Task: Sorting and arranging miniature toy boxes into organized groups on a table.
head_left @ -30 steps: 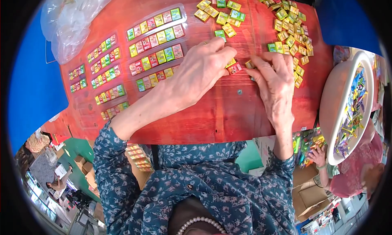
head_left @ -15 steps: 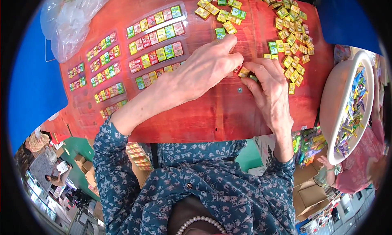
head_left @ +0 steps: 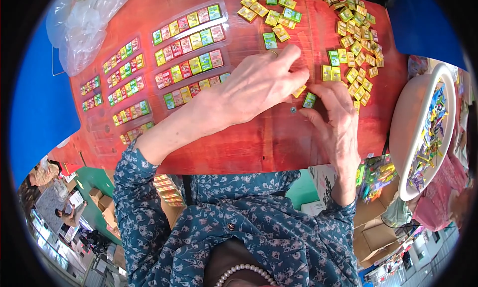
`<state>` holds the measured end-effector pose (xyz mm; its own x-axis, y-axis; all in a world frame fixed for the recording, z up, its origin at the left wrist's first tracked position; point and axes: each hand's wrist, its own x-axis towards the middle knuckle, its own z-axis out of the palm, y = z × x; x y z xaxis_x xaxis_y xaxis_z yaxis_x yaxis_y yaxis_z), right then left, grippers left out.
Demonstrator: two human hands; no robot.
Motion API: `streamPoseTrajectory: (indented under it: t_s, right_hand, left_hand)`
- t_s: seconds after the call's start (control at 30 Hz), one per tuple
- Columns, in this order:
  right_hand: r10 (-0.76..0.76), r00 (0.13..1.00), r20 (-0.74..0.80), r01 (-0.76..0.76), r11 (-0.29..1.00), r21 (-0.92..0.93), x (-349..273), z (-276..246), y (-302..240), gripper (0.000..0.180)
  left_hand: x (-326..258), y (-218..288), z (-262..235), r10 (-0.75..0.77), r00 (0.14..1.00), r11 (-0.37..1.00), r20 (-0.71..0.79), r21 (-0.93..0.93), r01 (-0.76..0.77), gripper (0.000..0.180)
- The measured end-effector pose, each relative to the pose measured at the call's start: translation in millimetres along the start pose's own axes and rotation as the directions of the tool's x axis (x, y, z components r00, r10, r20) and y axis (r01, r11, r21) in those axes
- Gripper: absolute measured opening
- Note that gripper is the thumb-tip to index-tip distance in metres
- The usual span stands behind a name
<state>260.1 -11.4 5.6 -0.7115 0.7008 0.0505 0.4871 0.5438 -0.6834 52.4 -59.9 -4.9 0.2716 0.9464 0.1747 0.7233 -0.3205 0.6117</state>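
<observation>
My left hand (head_left: 266, 85) reaches across the red table, its fingers curled down over a small yellow box (head_left: 298, 91). The palm hides whatever else is under those fingers. Just to the right, my right hand (head_left: 336, 115) has its thumb and forefinger apart, close around a small green box (head_left: 309, 100) on the tabletop. Clear plastic trays, such as one long tray (head_left: 224, 58), hold rows of red, yellow and green boxes left of my hands. A loose green box (head_left: 270, 40) lies beyond my left hand.
Loose yellow boxes (head_left: 356, 48) cover the table's right side, with another cluster (head_left: 279, 18) at the far middle. A white tub (head_left: 406, 122) of colourful pieces stands at the right edge. Clear plastic bags (head_left: 82, 28) lie far left. A person's pink clothing (head_left: 438, 202) shows beyond the tub.
My right hand has drawn slightly down and right, its thumb and forefinger parting from the row of boxes. The green box now shows plainly. My left hand has shifted slightly right.
</observation>
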Motion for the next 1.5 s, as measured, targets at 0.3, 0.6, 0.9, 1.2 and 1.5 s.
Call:
streamPoseTrajectory:
  t_s: [0.3,0.6,0.9,1.2,1.5]
  right_hand:
    - [0.135,0.990,-0.030,-0.133,0.989,0.071,7,9,-7,0.037]
    - [-0.006,1.000,-0.021,0.006,1.000,-0.025,25,8,-1,0.038]
    - [-0.089,0.995,-0.041,0.084,0.990,-0.111,65,-23,-9,0.026]
    - [-0.351,0.896,-0.273,0.198,0.864,-0.463,166,-10,63,0.030]
    - [-0.287,0.930,-0.231,0.181,0.902,-0.393,136,-9,37,0.029]
  left_hand:
    - [-2,-5,5,0.044,0.999,0.999,-0.002,0.005,-0.044,0.029]
    - [-6,-1,-6,-0.073,0.997,0.996,0.027,-0.043,0.074,0.010]
    - [-9,-6,-6,-0.143,0.989,0.989,-0.034,0.033,0.144,0.026]
    - [-5,-3,-3,-0.150,0.988,0.989,-0.028,-0.001,0.150,0.024]
    - [-12,-7,-7,-0.144,0.989,0.989,-0.040,0.014,0.145,0.024]
